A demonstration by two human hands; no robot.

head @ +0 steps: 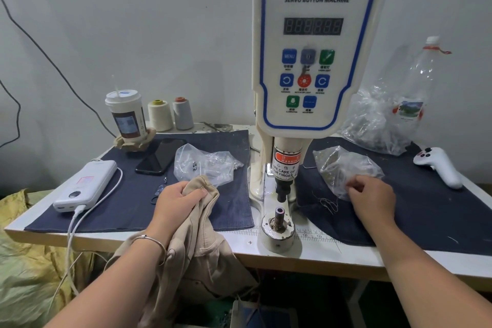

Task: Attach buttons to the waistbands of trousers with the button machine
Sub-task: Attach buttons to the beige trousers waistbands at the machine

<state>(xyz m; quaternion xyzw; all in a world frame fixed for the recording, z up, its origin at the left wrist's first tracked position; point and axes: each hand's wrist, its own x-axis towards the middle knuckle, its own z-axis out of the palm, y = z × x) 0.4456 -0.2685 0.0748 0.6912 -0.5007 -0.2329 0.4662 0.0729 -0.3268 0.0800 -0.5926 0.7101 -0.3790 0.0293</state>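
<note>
Your desk (346,253) is white with a printed ruler along its front edge, and two dark denim cloths (186,210) cover it either side of the button machine (315,42), which stands at the centre with its cream control panel facing you and its display dark. Below the panel the punch head (284,189) hangs directly above the lower die (278,224), with a clear gap between them. The beige trousers (197,242) drape over the front edge of the desk to the left of the die, most of the fabric hanging below the desk. Your left hand (177,201) grips a bunched fold of them at the top, fingers (198,194) curled round the cloth just left of the machine base. Your right hand (372,200) rests on the right cloth with its fingers curled, pinching the near edge of a clear plastic bag (346,165) that lies beside the machine. A second clear bag (205,162) lies on the left cloth behind your left hand. A crushed plastic bottle (415,88) stands at the back right above a heap of crumpled plastic. A white power bank (85,186) with a cable sits at the left edge, a black phone (159,156) behind it, a lidded paper cup (127,117) and two thread cones (170,114) at the back, and a white controller (439,165) at the far right.
</note>
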